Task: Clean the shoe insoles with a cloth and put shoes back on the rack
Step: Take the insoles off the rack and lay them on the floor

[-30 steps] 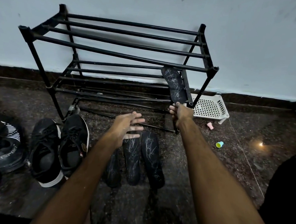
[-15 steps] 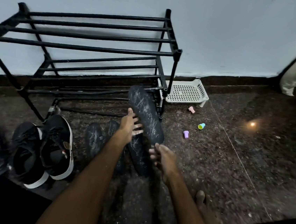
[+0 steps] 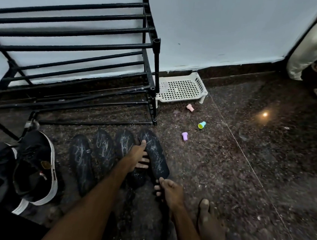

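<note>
We have brought the fourth insole [image 3: 155, 154] down from the rack [image 3: 154, 60] to the floor [image 3: 227, 166], just right of the three others [image 3: 103, 149]. Our right hand [image 3: 168, 192] keeps its grip clamped on the near end, and our left hand [image 3: 137, 157] seems to pinch the middle. Wiping comes next, but no cloth shows.

- No word, brand, number or sign legible anywhere from here.
- On the black sneaker with white sole [image 3: 35, 167]: small brownish patch on its inner lining, too dim and small to read.
- On the black flat insole [image 3: 153, 156], rightmost of four: whitish streaks across its face, scuffs only, no letters made out.
</note>
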